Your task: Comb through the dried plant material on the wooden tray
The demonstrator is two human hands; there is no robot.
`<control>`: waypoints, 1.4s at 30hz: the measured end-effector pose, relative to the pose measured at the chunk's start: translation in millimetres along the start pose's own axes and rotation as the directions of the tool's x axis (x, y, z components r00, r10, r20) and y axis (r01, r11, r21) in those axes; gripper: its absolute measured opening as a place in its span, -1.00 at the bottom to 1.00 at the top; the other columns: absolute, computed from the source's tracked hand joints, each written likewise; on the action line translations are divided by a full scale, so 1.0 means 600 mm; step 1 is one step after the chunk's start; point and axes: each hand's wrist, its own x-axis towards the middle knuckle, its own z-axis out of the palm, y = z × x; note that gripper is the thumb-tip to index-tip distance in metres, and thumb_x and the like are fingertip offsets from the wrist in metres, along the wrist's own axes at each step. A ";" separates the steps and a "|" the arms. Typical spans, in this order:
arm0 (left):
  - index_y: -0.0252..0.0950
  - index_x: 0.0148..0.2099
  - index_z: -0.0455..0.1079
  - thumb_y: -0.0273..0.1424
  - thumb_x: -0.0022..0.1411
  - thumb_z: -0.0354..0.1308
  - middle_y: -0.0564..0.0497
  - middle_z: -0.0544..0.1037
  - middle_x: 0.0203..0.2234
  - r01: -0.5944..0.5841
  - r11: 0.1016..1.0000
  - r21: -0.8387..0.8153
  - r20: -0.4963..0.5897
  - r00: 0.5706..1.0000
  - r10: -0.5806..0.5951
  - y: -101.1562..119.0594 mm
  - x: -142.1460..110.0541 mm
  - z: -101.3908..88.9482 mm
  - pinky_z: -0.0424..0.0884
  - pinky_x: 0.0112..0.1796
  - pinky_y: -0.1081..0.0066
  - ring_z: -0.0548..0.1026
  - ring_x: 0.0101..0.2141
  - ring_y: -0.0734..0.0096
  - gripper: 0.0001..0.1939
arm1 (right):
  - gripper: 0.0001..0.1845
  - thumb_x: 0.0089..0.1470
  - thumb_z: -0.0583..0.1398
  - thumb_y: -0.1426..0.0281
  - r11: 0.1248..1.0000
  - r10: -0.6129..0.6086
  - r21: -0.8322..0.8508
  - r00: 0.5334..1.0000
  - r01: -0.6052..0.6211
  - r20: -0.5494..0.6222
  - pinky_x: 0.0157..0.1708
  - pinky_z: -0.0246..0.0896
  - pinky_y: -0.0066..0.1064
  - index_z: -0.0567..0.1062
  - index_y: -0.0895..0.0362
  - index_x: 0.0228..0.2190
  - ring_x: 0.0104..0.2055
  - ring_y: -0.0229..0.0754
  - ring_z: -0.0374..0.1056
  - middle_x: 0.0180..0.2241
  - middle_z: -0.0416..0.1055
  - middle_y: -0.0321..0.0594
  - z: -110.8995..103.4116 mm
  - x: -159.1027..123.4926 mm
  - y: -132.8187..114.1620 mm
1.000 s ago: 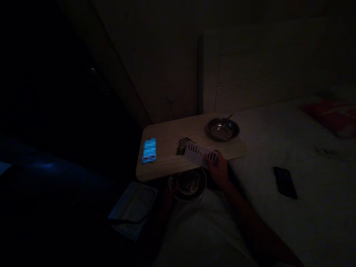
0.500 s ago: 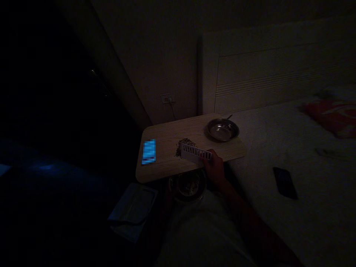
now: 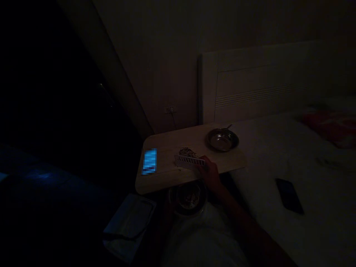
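My right hand [image 3: 210, 172] is closed around one end of a white slotted plastic strip [image 3: 189, 161]. The strip stands on edge on a small wooden table [image 3: 164, 181], against the near side of a pile of small dark bits [image 3: 187, 152]. A few bits lie on the near side of the strip. Just below the table's front edge is a metal bowl [image 3: 204, 207] with dark and pale bits inside. My left hand [image 3: 170, 202], very dim, grips this bowl's left rim; its fingers barely show.
A second metal bowl [image 3: 222, 146] sits at the table's right, a thin handle behind it. A lit, pixelated screen [image 3: 149, 161] lies at the left. A dark phone [image 3: 289, 195] rests on the bed [image 3: 264, 155]. A pale box-like object [image 3: 130, 222] stands lower left.
My right hand has drawn the strip slightly left and toward me across the pile. The view has tilted up a little, so everything sits lower. The left hand stays by the bowl.
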 end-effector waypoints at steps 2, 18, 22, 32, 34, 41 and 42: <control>-0.15 0.10 0.43 -0.18 -0.24 0.41 -0.13 0.45 0.18 -0.007 1.000 0.013 -0.023 1.000 0.007 -0.001 0.002 0.002 0.09 0.26 -0.01 0.17 0.30 -0.21 -0.24 | -0.88 0.17 0.18 0.28 1.000 0.003 0.019 1.000 -0.004 0.028 -0.39 0.22 -0.38 0.44 0.07 -0.29 -0.38 -0.13 0.40 -0.41 0.49 -0.25 0.005 0.002 0.002; -0.18 0.07 0.45 -0.26 -0.19 0.40 -0.12 0.45 0.18 -0.023 0.999 -0.025 0.005 1.000 0.023 0.034 -0.020 0.011 0.08 0.27 0.03 0.14 0.31 -0.16 -0.32 | -0.87 0.19 0.18 0.29 0.999 0.015 0.046 0.987 -0.023 0.160 -0.30 0.27 -0.36 0.48 0.07 -0.28 -0.31 -0.11 0.45 -0.35 0.54 -0.23 -0.015 -0.027 0.012; -0.15 0.07 0.45 -0.27 -0.21 0.41 -0.09 0.45 0.18 0.002 1.000 -0.020 0.020 1.000 -0.002 0.036 -0.020 0.013 0.09 0.27 0.04 0.14 0.32 -0.15 -0.31 | -0.86 0.19 0.18 0.29 0.999 0.015 0.046 0.980 -0.024 0.197 -0.26 0.28 -0.34 0.49 0.07 -0.26 -0.30 -0.11 0.46 -0.33 0.55 -0.23 -0.027 -0.033 0.006; -0.17 0.17 0.40 -0.26 -0.16 0.39 -0.12 0.44 0.19 -0.003 0.999 -0.042 0.044 0.999 0.005 0.039 -0.026 0.014 0.12 0.25 0.05 0.20 0.29 -0.14 -0.24 | -0.87 0.21 0.18 0.29 0.998 0.014 0.056 0.969 -0.029 0.248 -0.30 0.27 -0.37 0.50 0.06 -0.31 -0.31 -0.13 0.46 -0.35 0.55 -0.25 -0.045 -0.044 -0.005; -0.18 0.15 0.42 -0.26 -0.18 0.40 -0.13 0.46 0.18 0.005 0.999 -0.052 0.038 0.999 -0.003 0.038 -0.026 0.012 0.14 0.25 0.03 0.19 0.29 -0.17 -0.24 | -0.88 0.20 0.18 0.30 0.998 0.029 0.052 0.968 -0.044 0.249 -0.28 0.28 -0.36 0.50 0.06 -0.30 -0.30 -0.11 0.47 -0.33 0.56 -0.25 -0.046 -0.046 -0.004; -0.19 0.16 0.41 -0.26 -0.14 0.39 -0.12 0.48 0.16 0.009 0.996 -0.087 0.077 0.997 -0.002 0.028 -0.025 0.010 0.20 0.22 0.04 0.27 0.25 -0.16 -0.26 | -0.86 0.21 0.19 0.27 0.997 0.044 0.054 0.973 -0.058 0.227 -0.29 0.27 -0.36 0.49 0.06 -0.29 -0.31 -0.12 0.46 -0.34 0.56 -0.26 -0.049 -0.054 0.002; -0.18 0.17 0.41 -0.26 -0.11 0.38 -0.11 0.48 0.17 -0.011 0.997 -0.078 0.077 0.997 0.017 0.027 -0.025 0.010 0.18 0.23 0.06 0.25 0.26 -0.13 -0.27 | -0.86 0.21 0.19 0.27 0.996 0.056 0.056 0.971 -0.071 0.235 -0.30 0.27 -0.37 0.49 0.06 -0.30 -0.32 -0.13 0.46 -0.35 0.55 -0.26 -0.049 -0.054 0.002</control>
